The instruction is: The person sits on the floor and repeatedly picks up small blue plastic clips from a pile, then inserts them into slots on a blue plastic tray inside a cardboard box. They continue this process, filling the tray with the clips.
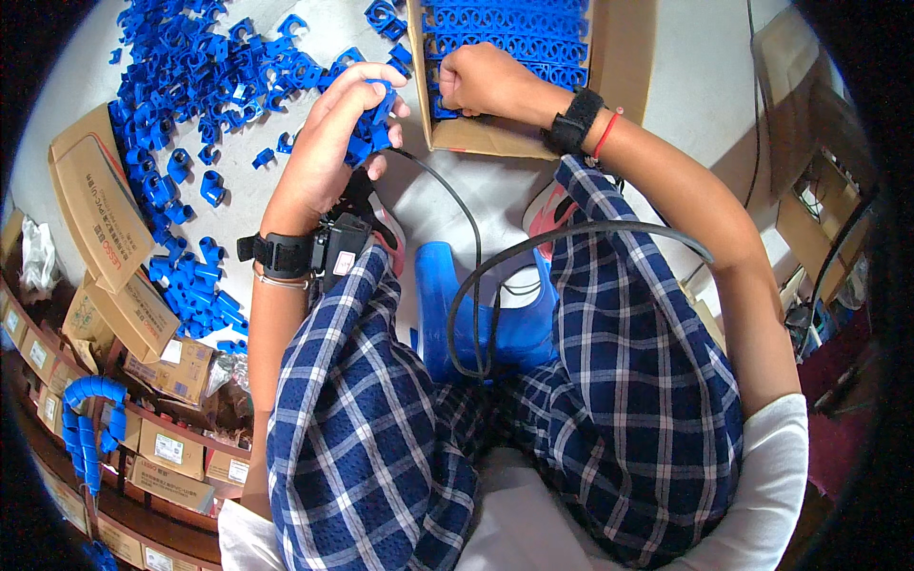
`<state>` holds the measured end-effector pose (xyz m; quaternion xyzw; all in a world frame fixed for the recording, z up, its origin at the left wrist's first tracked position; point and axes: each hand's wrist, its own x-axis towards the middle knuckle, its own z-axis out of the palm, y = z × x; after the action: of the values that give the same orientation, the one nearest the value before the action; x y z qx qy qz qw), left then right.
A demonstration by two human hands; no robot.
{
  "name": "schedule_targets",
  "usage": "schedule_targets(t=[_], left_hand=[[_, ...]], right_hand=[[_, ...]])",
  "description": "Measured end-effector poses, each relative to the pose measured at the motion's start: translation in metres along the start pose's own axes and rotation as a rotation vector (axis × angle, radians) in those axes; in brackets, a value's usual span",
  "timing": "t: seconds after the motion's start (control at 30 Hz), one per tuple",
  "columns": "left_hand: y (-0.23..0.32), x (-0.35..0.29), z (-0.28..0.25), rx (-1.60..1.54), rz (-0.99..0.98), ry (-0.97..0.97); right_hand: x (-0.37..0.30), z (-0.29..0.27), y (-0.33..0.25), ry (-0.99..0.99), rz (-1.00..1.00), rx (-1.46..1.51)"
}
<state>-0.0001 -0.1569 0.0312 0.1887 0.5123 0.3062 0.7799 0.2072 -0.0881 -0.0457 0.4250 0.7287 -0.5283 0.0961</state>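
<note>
Several blue plastic pipe clips [369, 133] are in my left hand [324, 143], with the fingers curled round them, just left of an open cardboard box [500, 138]. Inside that box, blue pipe clips [514, 48] stand in neat rows. My right hand [490, 81] reaches over the box's near left corner with its fingers curled down against the clips. Whatever those fingers grip is hidden behind the hand. Each wrist wears a black strap.
Loose blue clips [209, 71] are heaped on the floor at the far left. Flattened cardboard [100, 209] and shelved small boxes [171, 447] line the left side. A black cable [571, 231] loops above a blue stool [438, 314] between my knees.
</note>
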Motion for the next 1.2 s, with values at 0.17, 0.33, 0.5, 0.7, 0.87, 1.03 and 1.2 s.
schedule_targets(t=[0.17,0.33,0.5,0.7,0.87,1.03,1.2], left_hand=[[0.0,0.001,0.0,0.006,0.006,-0.003],[0.0,0.001,0.0,0.023,-0.003,0.01],[0.0,0.002,0.004,0.035,0.005,0.005],[0.0,0.003,0.005,0.035,-0.013,0.003],[-0.001,0.004,0.005,0.039,-0.009,0.002],[-0.001,0.004,0.005,0.049,-0.011,0.005],[0.003,0.003,0.006,0.032,0.005,-0.006]], right_hand=[[-0.004,0.002,0.001,0.108,-0.169,-0.093],[-0.001,0.003,0.003,0.015,-0.169,-0.108],[-0.003,0.006,0.0,0.014,-0.232,-0.12],[-0.005,0.002,-0.003,0.024,-0.214,-0.145],[-0.003,0.003,-0.001,0.025,-0.198,-0.126],[0.0,0.006,0.003,0.009,-0.177,-0.095],[-0.008,-0.019,0.001,0.126,-0.163,-0.011]])
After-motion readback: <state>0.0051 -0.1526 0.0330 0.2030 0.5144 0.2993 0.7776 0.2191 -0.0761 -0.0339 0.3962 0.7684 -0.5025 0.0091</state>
